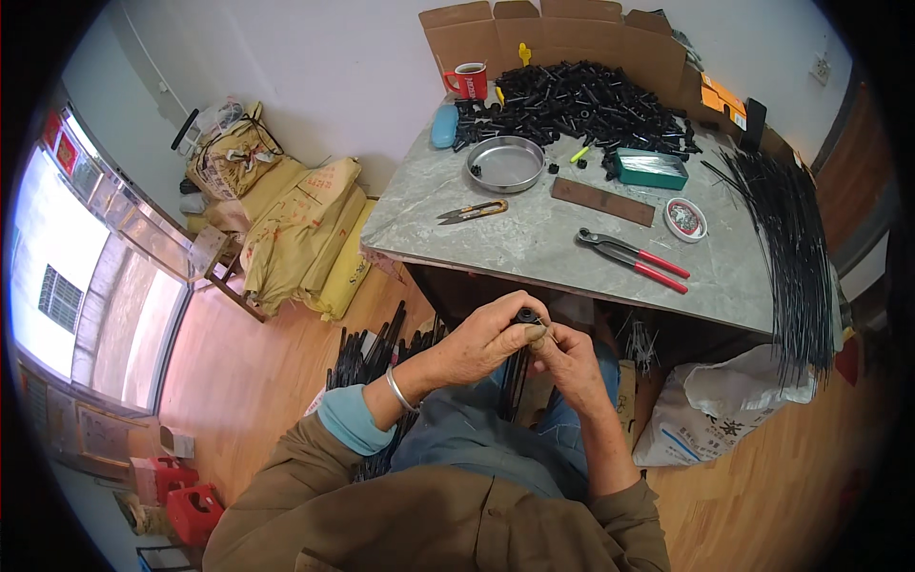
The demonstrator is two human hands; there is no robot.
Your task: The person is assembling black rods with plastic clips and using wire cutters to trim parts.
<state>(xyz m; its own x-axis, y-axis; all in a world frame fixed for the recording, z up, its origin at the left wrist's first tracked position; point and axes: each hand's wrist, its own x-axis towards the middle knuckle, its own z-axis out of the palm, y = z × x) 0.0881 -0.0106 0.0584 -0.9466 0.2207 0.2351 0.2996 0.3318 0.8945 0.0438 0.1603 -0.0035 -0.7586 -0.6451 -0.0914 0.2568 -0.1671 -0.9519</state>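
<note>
My left hand (pixel 481 338) is closed around a small black cylindrical part (pixel 526 315), whose round end shows above the thumb. Close against it, my right hand (pixel 570 364) pinches with thumb and forefinger; whatever lies between those fingertips is hidden. Thin black rods (pixel 513 386) hang below the two hands over my lap. Both hands are in front of the table's near edge. On the grey table (pixel 400 214) lie red-handled pincers (pixel 634 259), thread snips (pixel 473 212), a brown flat bar (pixel 602 202) and a round metal dish (pixel 505 164).
A heap of black parts (pixel 581 100) lies before a cardboard screen (pixel 562 36). Nearby are a red mug (pixel 467 81), a green box (pixel 652 170) and a small round tub (pixel 684 219). Long black rods (pixel 786 257) overhang the table's right edge above a white sack (pixel 710 410).
</note>
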